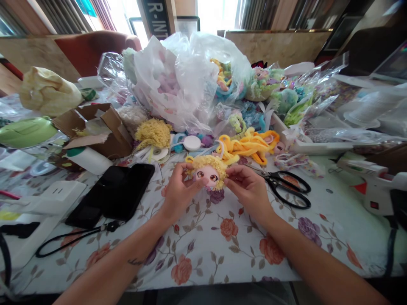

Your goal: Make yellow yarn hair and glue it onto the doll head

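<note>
A doll head (207,174) with a pale face, big brown eyes and curly yellow hair is held just above the flowered tablecloth (203,237). My left hand (182,184) grips it from the left, thumb across the lower face. At its right edge, my right hand (246,182) pinches the yellow curls between thumb and fingers. Black-handled scissors (288,188) lie right beside my right hand, blades partly behind it. Orange and yellow fuzzy strands (246,146) are heaped just behind the head. A clump of yellow curly yarn (153,133) sits farther left.
Two black phones (110,195) lie at left near a white power strip (41,212). Behind them are a white bottle (89,160) and an open cardboard box (95,127). Plastic bags (190,76) of plush parts fill the back. A glue gun (373,186) rests at right.
</note>
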`<state>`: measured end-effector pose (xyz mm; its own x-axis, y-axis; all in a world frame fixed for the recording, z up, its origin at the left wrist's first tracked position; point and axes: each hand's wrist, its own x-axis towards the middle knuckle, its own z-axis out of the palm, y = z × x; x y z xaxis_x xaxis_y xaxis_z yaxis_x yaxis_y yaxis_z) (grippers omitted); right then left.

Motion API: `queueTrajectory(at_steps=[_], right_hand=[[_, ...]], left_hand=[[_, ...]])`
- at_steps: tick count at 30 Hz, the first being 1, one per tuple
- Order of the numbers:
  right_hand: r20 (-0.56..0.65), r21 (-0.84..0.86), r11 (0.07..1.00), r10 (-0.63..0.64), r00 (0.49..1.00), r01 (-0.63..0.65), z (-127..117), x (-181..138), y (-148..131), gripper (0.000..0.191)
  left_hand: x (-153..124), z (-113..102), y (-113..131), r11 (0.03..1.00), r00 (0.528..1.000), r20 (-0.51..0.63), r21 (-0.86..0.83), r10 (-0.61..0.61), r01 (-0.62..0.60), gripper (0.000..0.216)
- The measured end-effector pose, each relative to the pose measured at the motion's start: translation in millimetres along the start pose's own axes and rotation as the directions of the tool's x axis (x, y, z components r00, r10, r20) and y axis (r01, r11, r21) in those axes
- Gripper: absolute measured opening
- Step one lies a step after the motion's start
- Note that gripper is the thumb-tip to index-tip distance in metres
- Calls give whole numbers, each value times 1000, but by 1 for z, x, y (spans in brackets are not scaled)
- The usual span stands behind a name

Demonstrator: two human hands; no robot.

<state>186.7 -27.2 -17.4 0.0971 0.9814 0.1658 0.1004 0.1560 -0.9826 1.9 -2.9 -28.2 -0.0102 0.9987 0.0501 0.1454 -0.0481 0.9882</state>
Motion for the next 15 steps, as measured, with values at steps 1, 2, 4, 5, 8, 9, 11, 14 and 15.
queueTrajectory(at_steps=[1,2,4,5,8,9,11,14,15], right_hand=[[-1,11,1000,11,1000,-11,0,0,0,15],[-1,27,999,27,1000,-27,0,0,0,15],[6,70,995,70,998,-70,-1,1,1,15],[16,92,991,95,995,-96,-2,2,1,15],[50,138,976,164,985,-170,-4,3,3,17],[53,146,971,182,982,-188,-5,4,4,18],[45,167,962,213,976,-218,-7,5,6,18],[41,228,940,252,967,-254,-8,7,10,19],[40,246,932,265,963,-267,-9,8,11,20]], left_hand=[[-1,0,1,1000,1000,-6,10,-2,2,48],[-2,0,1,1000,1000,-14,18,-6,7,48],[-4,1,3,999,999,-37,42,-17,18,50],[-5,1,4,998,999,-51,55,-16,19,51],[-10,3,7,996,998,-62,83,-13,18,54],[-11,3,8,996,998,-55,86,-19,23,55],[-13,4,10,996,999,-36,82,-29,32,56],[-14,4,10,998,1000,-9,55,25,-25,56],[-14,3,9,997,998,0,52,61,-61,54]])
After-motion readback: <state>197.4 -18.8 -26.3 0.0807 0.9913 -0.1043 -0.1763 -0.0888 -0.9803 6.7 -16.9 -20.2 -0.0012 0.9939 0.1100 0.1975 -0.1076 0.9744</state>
